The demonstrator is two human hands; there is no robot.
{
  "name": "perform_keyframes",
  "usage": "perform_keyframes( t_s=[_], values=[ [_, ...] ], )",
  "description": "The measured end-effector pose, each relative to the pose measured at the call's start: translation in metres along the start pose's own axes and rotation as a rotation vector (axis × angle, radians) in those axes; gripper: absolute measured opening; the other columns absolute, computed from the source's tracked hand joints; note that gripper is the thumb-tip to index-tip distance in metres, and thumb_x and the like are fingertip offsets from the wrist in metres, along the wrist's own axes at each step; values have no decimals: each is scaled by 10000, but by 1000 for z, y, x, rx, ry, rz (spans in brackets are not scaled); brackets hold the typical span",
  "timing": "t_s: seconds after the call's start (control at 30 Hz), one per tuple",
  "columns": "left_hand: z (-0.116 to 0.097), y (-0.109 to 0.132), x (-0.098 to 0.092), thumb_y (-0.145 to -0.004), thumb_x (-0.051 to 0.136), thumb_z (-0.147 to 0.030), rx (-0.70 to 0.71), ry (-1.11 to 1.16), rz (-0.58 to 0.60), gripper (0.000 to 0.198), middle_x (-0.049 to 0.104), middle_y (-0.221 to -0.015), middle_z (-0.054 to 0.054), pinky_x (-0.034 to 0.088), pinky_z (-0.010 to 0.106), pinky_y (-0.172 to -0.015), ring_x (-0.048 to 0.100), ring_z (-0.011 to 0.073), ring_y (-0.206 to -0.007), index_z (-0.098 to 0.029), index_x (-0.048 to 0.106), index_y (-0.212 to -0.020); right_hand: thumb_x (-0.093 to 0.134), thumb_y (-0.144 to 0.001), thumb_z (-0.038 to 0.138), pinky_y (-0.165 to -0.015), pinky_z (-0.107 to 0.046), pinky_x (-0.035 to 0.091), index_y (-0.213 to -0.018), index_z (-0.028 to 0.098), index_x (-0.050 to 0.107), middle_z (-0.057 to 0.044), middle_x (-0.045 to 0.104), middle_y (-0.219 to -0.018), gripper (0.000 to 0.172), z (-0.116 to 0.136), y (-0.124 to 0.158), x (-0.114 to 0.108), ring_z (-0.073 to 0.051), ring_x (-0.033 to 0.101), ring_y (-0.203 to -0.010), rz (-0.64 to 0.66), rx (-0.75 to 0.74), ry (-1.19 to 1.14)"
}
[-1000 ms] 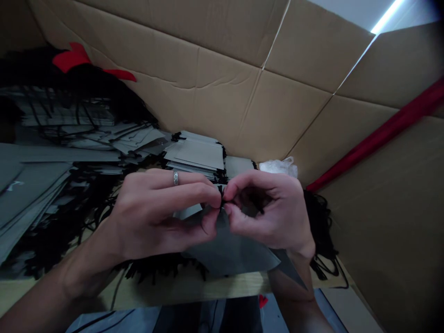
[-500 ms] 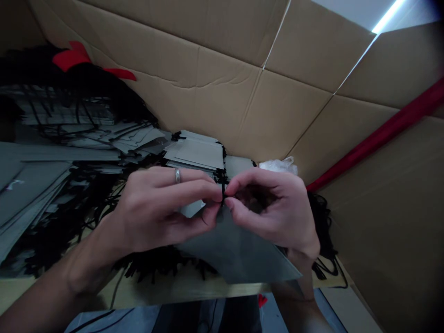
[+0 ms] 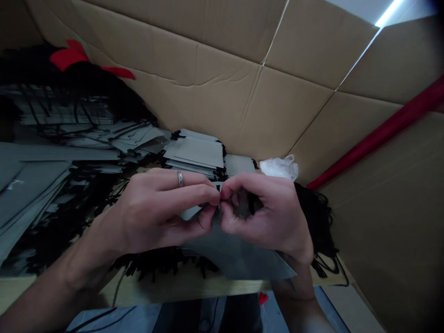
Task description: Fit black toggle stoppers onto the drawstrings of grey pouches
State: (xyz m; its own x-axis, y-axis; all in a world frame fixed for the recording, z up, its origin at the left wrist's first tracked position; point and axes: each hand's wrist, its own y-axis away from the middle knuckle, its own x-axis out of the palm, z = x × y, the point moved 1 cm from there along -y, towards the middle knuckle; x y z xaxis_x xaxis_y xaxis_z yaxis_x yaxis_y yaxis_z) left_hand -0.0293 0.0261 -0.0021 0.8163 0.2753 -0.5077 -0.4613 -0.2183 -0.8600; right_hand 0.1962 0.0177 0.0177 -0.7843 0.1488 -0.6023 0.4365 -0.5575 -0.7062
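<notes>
My left hand (image 3: 163, 208), with a ring on one finger, is closed in a pinch at the top edge of a flat grey paper piece (image 3: 243, 259), which looks like a bag. Right beside it, my right hand (image 3: 274, 208) pinches thumb against forefinger, the fingertips of both hands almost touching. A short bit of black cord (image 3: 218, 188) shows between them; most of it is hidden by the fingers. The grey piece hangs tilted below my hands, over the table's front edge.
Stacked grey pieces with black cords (image 3: 196, 152) stand behind my hands, and larger piles (image 3: 34, 180) fill the left. A clear plastic bag (image 3: 280, 167) and loose black cords (image 3: 317, 217) lie right. Cardboard walls (image 3: 222, 60) enclose the table (image 3: 166, 291).
My right hand has shifted slightly left and its fingertips have closed in against my left hand's. Less of the black cord shows between them now. The grey piece has moved a little left.
</notes>
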Motion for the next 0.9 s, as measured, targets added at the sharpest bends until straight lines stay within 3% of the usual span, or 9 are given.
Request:
perform_keyframes(
  t_s=[0.13,0.3,0.43,0.57,0.7,0.8,0.9],
  values=[
    [6,-1,1,-944,793,-73,-55,108,30,201,828,-874,-27,609,194,-651,802,125,-704,-247,725,-1021,734,-796,65,-621,-206,514,-841,182,749,85,663,-700,127,-4,-4,1,-54,512,-575,77,102,-159],
    [13,-4,2,-846,823,-108,-124,227,81,223,815,-816,-24,612,225,-624,789,157,-661,-278,721,-948,748,-767,46,-546,-182,478,-822,180,760,66,686,-692,146,-11,-7,1,-67,572,-597,160,255,-352],
    [15,-6,4,-841,811,-97,-124,250,75,211,797,-784,-35,617,219,-640,792,151,-673,-267,726,-933,762,-781,71,-472,-176,409,-824,174,764,72,653,-653,111,-11,-9,-2,-56,528,-544,197,334,-405],
    [14,-8,10,-882,898,-114,-207,319,-44,230,837,-877,-9,645,237,-701,806,158,-755,-245,793,-1039,777,-817,94,-517,-205,463,-849,192,765,61,702,-700,104,-6,-6,-7,-73,597,-579,3,268,-227],
    [9,-10,15,-963,924,-228,-410,471,-33,182,888,-1002,28,678,236,-724,822,173,-820,-229,855,-1131,804,-870,84,-637,-297,568,-919,250,765,42,756,-783,177,-2,1,-10,-121,655,-648,-220,95,-10],
    [5,-11,15,-1025,886,-256,-433,428,-42,101,900,-988,6,648,220,-691,819,156,-788,-243,880,-1125,798,-919,89,-715,-356,597,-971,281,753,14,778,-858,203,0,5,-10,-163,692,-737,-193,12,-8],
    [1,-12,12,-1059,855,-260,-416,361,-75,36,891,-935,-15,617,228,-673,795,142,-739,-254,885,-1079,811,-935,97,-698,-368,593,-1035,289,763,-4,795,-927,222,-2,7,-13,-178,681,-757,-190,41,-57]
  ],
)
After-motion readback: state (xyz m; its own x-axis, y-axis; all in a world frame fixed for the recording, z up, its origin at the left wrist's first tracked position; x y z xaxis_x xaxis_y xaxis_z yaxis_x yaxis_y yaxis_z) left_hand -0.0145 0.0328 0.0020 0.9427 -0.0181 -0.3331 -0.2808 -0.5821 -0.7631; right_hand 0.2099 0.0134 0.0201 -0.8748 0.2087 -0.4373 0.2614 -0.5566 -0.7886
